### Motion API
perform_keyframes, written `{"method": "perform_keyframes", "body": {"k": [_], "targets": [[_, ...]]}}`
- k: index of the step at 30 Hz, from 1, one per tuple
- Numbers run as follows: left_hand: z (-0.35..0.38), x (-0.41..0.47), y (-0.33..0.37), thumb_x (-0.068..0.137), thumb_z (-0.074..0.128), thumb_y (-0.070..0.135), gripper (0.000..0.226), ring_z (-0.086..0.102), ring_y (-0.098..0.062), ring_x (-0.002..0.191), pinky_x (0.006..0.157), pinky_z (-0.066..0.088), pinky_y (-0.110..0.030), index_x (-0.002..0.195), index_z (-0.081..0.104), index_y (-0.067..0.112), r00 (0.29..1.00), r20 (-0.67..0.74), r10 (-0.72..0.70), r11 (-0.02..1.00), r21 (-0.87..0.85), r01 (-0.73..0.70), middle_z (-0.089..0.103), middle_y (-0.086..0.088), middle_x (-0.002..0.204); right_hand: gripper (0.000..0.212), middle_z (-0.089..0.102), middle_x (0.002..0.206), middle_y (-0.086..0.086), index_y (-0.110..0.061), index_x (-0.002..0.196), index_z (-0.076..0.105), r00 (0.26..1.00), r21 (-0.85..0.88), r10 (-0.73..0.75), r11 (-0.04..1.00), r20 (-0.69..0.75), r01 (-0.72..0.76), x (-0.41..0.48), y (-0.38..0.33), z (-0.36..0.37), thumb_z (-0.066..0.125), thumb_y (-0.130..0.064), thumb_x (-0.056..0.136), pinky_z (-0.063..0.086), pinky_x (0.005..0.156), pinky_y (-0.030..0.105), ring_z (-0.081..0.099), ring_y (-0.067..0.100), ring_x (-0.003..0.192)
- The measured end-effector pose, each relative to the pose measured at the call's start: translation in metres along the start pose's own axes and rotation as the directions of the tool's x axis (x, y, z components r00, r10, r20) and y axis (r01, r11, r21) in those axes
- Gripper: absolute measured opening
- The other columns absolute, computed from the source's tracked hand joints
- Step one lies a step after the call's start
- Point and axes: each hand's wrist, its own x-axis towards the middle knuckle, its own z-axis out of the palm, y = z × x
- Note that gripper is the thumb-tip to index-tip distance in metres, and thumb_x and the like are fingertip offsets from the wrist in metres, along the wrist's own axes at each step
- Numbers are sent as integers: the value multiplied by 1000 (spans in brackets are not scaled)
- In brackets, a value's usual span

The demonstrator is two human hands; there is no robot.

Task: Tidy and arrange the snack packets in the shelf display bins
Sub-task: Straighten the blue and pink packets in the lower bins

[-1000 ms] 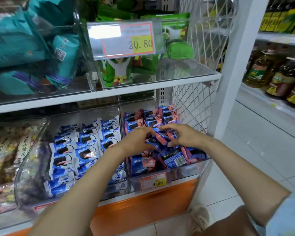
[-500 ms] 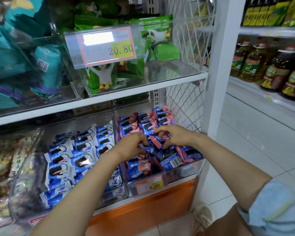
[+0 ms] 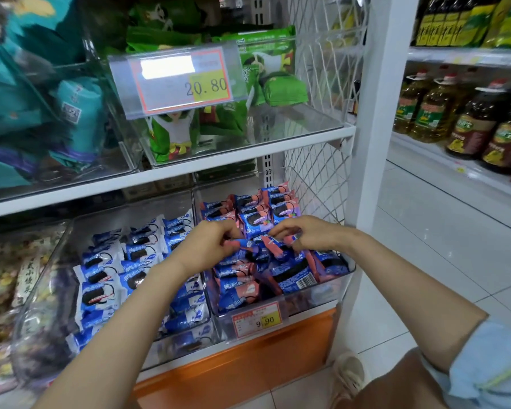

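Both my hands reach into the clear bin [image 3: 322, 293] at the right of the lower shelf, which holds several pink-and-blue cookie packets [image 3: 289, 273]. My left hand [image 3: 210, 246] pinches the pink end of one packet [image 3: 242, 243] lying on the pile. My right hand [image 3: 310, 234] grips the pink edge of another packet [image 3: 275, 246] beside it. Neat rows of the same packets [image 3: 257, 214] stand at the back of the bin. The bin to the left holds blue-and-white cookie packets [image 3: 112, 276].
A 9.90 price tag [image 3: 255, 320] hangs on the bin front. The upper shelf [image 3: 248, 152] carries green snack bags [image 3: 272, 69] behind a 20.80 tag and teal bags [image 3: 27, 98]. A white post [image 3: 381, 113] and wire mesh stand right; oil bottles [image 3: 469, 125] line the far shelf.
The view has shifted right and slightly up. Both hands stayed over the middle of the right bin, fingers working at the packets between them.
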Motion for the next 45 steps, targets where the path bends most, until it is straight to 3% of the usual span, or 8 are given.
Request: {"method": "perform_keyframes", "body": {"k": [3,6,11,19,24,31,39,45], "targets": [[-6,-3,-3,88,63,17,9,46,0,50,50,33,-8,96,63,12,996,-72,-56,992,-113,47,54,12,68,47,61,123,5,-18,124,57,995,115,-50,992,-84,59,0,-1,1,53,9,86,52,92,33,57,16,116],[-9,-5,-2,87,63,11,9,55,3,61,58,41,-7,96,62,12,986,-96,-134,930,-357,92,62,4,80,48,62,121,4,-16,127,56,983,226,-123,962,-136,151,-2,-10,1,60,6,85,52,87,22,57,12,115],[-10,-4,3,91,53,2,8,68,-11,65,62,54,-16,96,55,8,974,-4,-228,622,-770,142,70,3,69,46,64,113,-4,-21,121,56,974,297,-187,930,-128,218,-1,-28,12,69,-4,81,47,82,12,60,3,102],[-8,-1,7,98,45,21,20,70,-13,70,63,57,-20,110,54,8,954,-8,-299,532,-831,160,68,-13,102,31,66,91,-2,-13,104,59,941,346,-203,892,-269,291,3,-36,17,69,3,79,52,67,16,64,5,72],[-10,1,13,90,44,43,42,71,-25,75,65,59,-26,108,56,7,935,171,-310,263,-930,257,67,-17,95,35,62,90,2,-6,103,58,907,343,-220,873,-359,347,3,-38,16,60,18,78,51,51,18,63,4,59],[-2,1,11,80,68,0,34,63,-15,72,76,53,-23,106,58,19,960,-23,-280,571,-807,147,61,-19,101,36,64,107,7,-9,97,65,912,563,-166,741,-375,367,-2,-41,10,43,15,83,57,75,30,64,19,92],[-1,4,11,77,66,-11,40,48,-23,81,70,50,-18,100,57,20,970,-128,-207,615,-788,27,51,-16,93,41,63,93,12,-7,119,53,944,567,-79,782,-320,257,2,-38,12,67,0,81,58,66,24,68,14,78],[-2,9,12,79,70,10,35,54,-23,83,75,49,-22,110,56,17,965,-144,-219,626,-779,26,54,-13,96,28,63,77,5,-9,92,57,893,494,-59,816,-446,301,3,-37,9,73,5,73,54,68,22,63,10,66]]}}
